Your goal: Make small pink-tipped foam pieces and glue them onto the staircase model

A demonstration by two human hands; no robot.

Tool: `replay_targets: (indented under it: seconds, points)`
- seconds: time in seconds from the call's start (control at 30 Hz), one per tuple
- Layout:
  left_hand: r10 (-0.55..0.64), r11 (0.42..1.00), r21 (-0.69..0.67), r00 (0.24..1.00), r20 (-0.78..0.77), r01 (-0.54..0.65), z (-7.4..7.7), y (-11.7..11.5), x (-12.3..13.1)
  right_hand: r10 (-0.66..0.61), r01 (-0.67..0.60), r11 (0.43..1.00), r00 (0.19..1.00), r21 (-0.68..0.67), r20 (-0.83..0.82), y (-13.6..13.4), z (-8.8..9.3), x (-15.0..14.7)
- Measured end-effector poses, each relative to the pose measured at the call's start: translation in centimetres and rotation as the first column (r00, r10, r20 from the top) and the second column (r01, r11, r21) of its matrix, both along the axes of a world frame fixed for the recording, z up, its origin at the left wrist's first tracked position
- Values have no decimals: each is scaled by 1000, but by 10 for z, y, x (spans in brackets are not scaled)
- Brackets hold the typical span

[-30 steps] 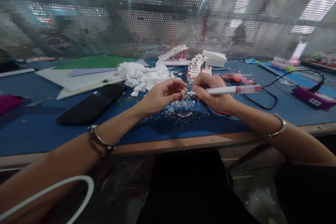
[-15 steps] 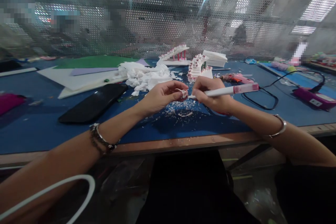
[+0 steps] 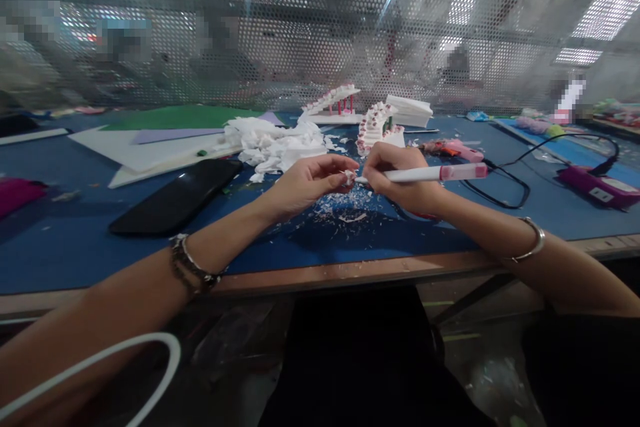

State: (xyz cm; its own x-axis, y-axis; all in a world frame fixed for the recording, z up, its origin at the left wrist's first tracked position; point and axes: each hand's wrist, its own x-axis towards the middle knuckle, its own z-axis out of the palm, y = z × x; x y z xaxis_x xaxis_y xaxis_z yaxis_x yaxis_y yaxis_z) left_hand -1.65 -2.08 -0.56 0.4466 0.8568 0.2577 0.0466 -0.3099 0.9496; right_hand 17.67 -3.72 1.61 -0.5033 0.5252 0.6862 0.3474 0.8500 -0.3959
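Note:
My left hand [image 3: 310, 183] pinches a tiny white foam piece [image 3: 349, 177] between thumb and fingers, just above the blue table [image 3: 75, 240]. My right hand [image 3: 400, 177] grips a white pen-like tool with a pink end [image 3: 430, 173], its tip touching the small piece. Below both hands lies a scatter of white shavings [image 3: 347, 207]. Both wrists wear bracelets.
A black phone [image 3: 175, 197] lies left of my hands. Behind are a heap of white scraps [image 3: 275, 140], white, purple and green sheets [image 3: 150, 140], small white-and-pink stair models [image 3: 375, 123], a black cable [image 3: 505, 180] and a purple device [image 3: 597, 187]. A perforated metal screen [image 3: 320, 33] closes the back.
The tool's pink end has dipped slightly, so it lies flatter. Both hands stay together over the shavings, barely shifted.

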Motion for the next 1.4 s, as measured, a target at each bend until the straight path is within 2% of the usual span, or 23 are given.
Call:
replay_targets:
  seconds: [0.07,0.2,0.33,0.47,0.57,0.73,1.07,1.27,1.4]
  points:
    - [-1,1000,-11,1000,15,1,0,0,0,-31,32,999,999,20,-11,0,0,0]
    - [-22,999,-25,999,46,23,1,-1,1,27,-28,999,1000,23,7,0,0,0]
    - [-13,999,-32,999,47,15,2,-1,1,-42,42,998,999,41,4,0,0,0]
    - [1,1000,-5,1000,11,-1,1,-1,0,1,-2,999,1000,47,28,0,0,0]
    - [2,1000,4,1000,11,-3,2,-1,1,-59,59,996,998,64,-10,1,0,0]
    - [-27,1000,5,998,61,27,2,-2,2,33,-32,999,999,29,-23,1,1,0]
    - [11,999,38,1000,-15,-10,4,-4,-1,1,-4,997,999,72,44,-2,1,-1]
    - [-33,995,94,998,46,28,4,-3,0,32,-53,981,993,185,113,-4,0,-2]
    - [-68,990,128,994,81,58,3,-2,1,88,-127,942,987,310,136,-1,-2,-1]
